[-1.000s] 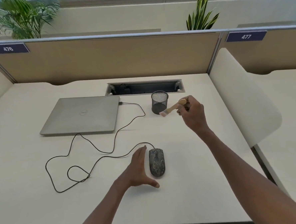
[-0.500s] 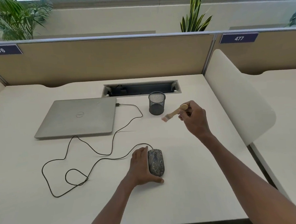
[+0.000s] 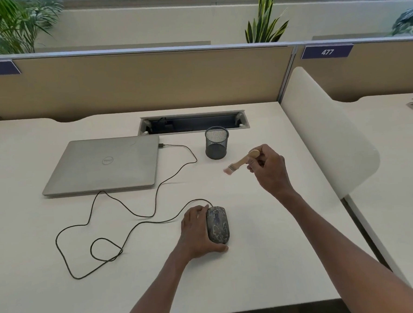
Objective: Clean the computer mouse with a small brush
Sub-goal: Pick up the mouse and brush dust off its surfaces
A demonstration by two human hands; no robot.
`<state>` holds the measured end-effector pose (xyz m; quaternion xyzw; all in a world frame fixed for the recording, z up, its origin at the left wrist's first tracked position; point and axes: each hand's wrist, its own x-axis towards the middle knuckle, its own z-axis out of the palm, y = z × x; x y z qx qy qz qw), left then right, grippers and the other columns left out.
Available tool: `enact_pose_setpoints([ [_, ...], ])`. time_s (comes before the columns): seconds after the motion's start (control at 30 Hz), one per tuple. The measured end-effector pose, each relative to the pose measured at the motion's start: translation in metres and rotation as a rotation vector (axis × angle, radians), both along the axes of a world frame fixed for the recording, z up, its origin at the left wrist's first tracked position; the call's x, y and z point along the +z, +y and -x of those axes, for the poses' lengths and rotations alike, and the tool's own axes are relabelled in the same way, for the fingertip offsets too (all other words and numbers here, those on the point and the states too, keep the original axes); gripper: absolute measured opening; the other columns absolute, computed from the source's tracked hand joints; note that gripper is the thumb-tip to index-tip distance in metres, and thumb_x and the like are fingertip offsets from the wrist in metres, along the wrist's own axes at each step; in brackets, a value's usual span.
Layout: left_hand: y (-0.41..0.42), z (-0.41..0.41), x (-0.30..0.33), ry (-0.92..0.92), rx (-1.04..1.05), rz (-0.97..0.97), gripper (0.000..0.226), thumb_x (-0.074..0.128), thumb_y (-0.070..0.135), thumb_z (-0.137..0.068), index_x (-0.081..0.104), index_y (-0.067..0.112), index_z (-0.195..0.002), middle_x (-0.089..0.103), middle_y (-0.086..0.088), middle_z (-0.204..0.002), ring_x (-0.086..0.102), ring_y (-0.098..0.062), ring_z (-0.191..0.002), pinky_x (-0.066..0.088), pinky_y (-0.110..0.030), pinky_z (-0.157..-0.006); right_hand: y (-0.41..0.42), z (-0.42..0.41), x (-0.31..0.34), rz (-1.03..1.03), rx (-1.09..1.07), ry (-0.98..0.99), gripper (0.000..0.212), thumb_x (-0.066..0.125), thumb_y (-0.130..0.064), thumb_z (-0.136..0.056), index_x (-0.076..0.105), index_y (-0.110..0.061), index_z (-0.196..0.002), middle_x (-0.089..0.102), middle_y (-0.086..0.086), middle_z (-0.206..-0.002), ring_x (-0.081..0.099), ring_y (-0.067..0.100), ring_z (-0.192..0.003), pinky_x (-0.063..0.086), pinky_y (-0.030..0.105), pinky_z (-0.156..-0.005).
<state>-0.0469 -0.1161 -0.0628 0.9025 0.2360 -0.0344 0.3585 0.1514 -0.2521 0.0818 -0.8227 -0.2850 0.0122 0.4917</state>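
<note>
A white bench (image 3: 267,261) is filling most of the head view, walled at the back by a tan partition (image 3: 135,83) carrying blue number tags reading 476 and 477, with potted plants (image 3: 263,19) and a window ledge showing beyond it. A closed grey laptop (image 3: 102,165) is lying toward the back left, a black cable (image 3: 155,208) running from its side in loose loops across the surface to the computer mouse (image 3: 217,224). A black mesh pen cup (image 3: 216,146) is standing upright just in front of a recessed cable tray (image 3: 193,123), and a white curved divider (image 3: 329,129) is separating this bench from the neighbouring one on the right. The mouse, dark with a mottled pattern, is sitting on the bench near the middle front. The left hand (image 3: 195,234) is cupping its left side, fingers curled along the edge and thumb wrapping round the near end (the grip looking closed on the mouse). The right hand (image 3: 269,169) is raised behind and to the right of the mouse, well apart from it, pinching the wooden handle of a small brush (image 3: 241,162), whose pale bristles are pointing left and slightly down, near the pen cup but not touching it.
</note>
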Motion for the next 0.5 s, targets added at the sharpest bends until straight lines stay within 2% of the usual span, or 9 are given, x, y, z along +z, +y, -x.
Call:
enact_pose_setpoints([
  [0.3,0.002,0.012,0.003,-0.112,0.013,0.042,0.124,0.087,0.065,-0.048,0.036,0.019,-0.151,0.029,0.009,-0.133,0.025,-0.02,-0.136,0.024,-0.027,-0.117,-0.013,0.024,-0.003,-0.002,-0.036,0.019,0.01,0.063,-0.002,-0.093,0.058,-0.011,-0.096,0.072,0.009,-0.081,0.072,0.025,-0.071,0.059,0.048,-0.071],
  [0.43,0.005,0.032,0.013,-0.152,0.044,0.037,0.131,0.077,0.074,-0.041,0.036,0.017,-0.151,0.033,0.008,-0.137,0.026,-0.018,-0.135,0.019,-0.021,-0.112,-0.013,0.041,-0.003,-0.043,-0.062,0.013,0.012,0.061,-0.001,-0.094,0.058,-0.012,-0.097,0.072,0.002,-0.08,0.071,0.008,-0.067,0.06,0.038,-0.068],
  [0.5,0.006,0.043,0.018,-0.175,0.066,0.042,0.131,0.075,0.075,-0.04,0.037,0.016,-0.151,0.035,0.009,-0.137,0.027,-0.016,-0.132,0.022,-0.023,-0.113,-0.012,0.052,-0.003,-0.07,-0.069,0.0,0.014,0.06,0.0,-0.094,0.057,-0.012,-0.097,0.071,0.0,-0.078,0.07,0.007,-0.067,0.058,0.034,-0.067],
])
